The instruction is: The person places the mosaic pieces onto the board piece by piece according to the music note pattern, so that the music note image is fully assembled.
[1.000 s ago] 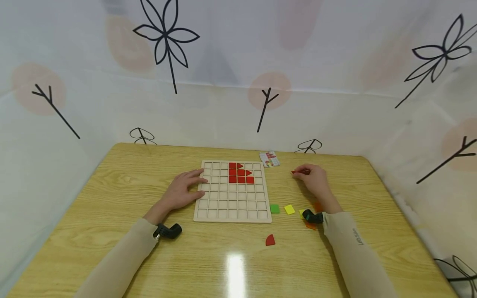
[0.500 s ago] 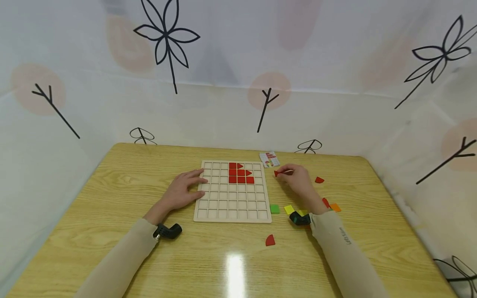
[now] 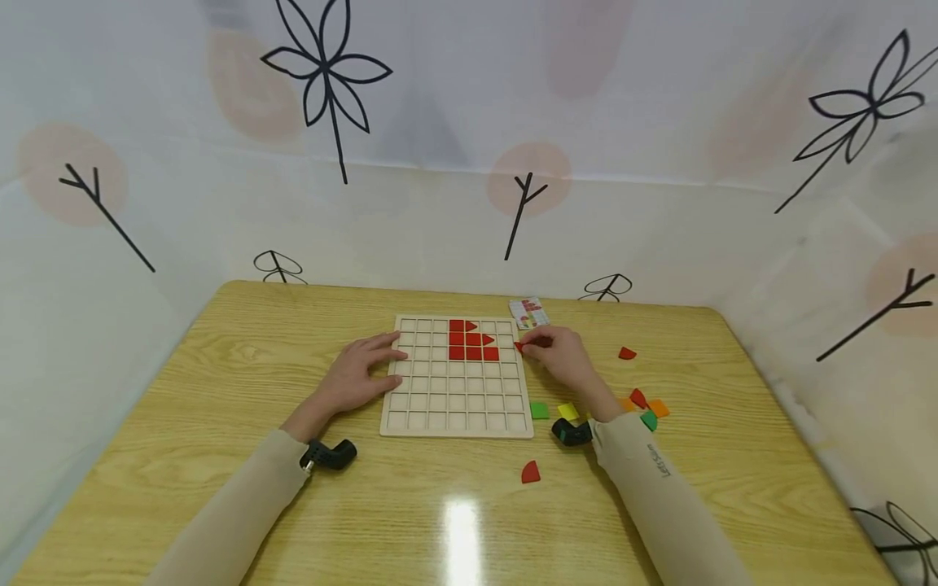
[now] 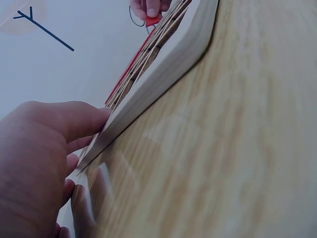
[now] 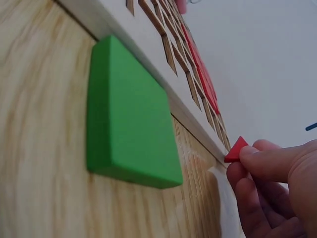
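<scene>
A pale wooden grid board [image 3: 458,433] lies on the table, its upper part filled with red tiles [image 3: 474,340] in three rows, two of them ending in a pointed tile. My left hand [image 3: 357,374] rests spread on the board's left edge, fingertips over the rim; the left wrist view has the thumb [image 4: 91,119] on the edge. My right hand [image 3: 560,356] pinches a small red triangular tile [image 5: 235,151] between thumb and fingers. That tile is right at the board's right edge, several cells from the bottom.
A pattern card [image 3: 529,312] lies beyond the board's right corner. A green square tile [image 3: 539,410] sits against the right edge, beside a yellow tile [image 3: 567,411]. Red quarter-round tiles [image 3: 531,472] and orange tiles [image 3: 659,408] are scattered rightward, partly behind my right forearm.
My right hand has moved left with the red triangular tile, from over the table's right side to the board's edge, uncovering loose tiles. My left hand stays put.
</scene>
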`<state>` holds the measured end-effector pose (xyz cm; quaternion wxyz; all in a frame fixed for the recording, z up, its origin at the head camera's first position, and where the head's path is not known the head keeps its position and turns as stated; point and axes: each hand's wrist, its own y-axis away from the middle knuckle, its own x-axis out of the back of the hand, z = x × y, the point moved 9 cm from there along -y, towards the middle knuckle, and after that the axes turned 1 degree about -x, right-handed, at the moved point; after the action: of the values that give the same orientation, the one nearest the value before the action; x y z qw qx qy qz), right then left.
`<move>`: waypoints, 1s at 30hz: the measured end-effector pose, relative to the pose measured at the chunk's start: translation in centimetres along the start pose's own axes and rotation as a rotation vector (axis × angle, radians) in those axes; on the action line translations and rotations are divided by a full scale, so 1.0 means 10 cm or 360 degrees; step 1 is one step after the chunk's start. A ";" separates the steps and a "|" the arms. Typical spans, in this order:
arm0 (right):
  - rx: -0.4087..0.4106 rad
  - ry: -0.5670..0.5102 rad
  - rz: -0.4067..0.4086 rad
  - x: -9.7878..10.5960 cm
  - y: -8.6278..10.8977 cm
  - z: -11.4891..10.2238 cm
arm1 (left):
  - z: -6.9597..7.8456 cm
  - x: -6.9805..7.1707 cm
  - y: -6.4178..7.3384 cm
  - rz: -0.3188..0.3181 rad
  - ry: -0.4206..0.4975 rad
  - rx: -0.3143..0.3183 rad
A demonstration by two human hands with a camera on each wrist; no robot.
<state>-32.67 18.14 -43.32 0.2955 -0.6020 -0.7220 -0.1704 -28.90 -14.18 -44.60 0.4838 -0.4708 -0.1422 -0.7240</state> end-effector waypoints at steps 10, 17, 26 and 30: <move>-0.0046 -0.0026 -0.0004 -0.05 -0.02 -0.03 | 0.01 0.00 0.01 -0.0001 -0.0005 0.0001; -0.0054 -0.0008 -0.0065 -0.15 -0.03 -0.04 | 0.02 0.01 0.02 -0.0007 -0.0003 0.0008; -0.0049 0.0032 -0.0113 -0.19 -0.05 -0.07 | 0.03 0.02 0.01 -0.0001 0.0008 -0.0001; -0.0055 0.0072 -0.0183 -0.21 -0.06 -0.10 | 0.02 0.01 0.01 -0.0004 0.0004 0.0001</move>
<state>-32.82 15.77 -43.85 0.2911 -0.5605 -0.7454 -0.2130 -28.68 -14.15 -44.40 0.4830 -0.4696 -0.1424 -0.7251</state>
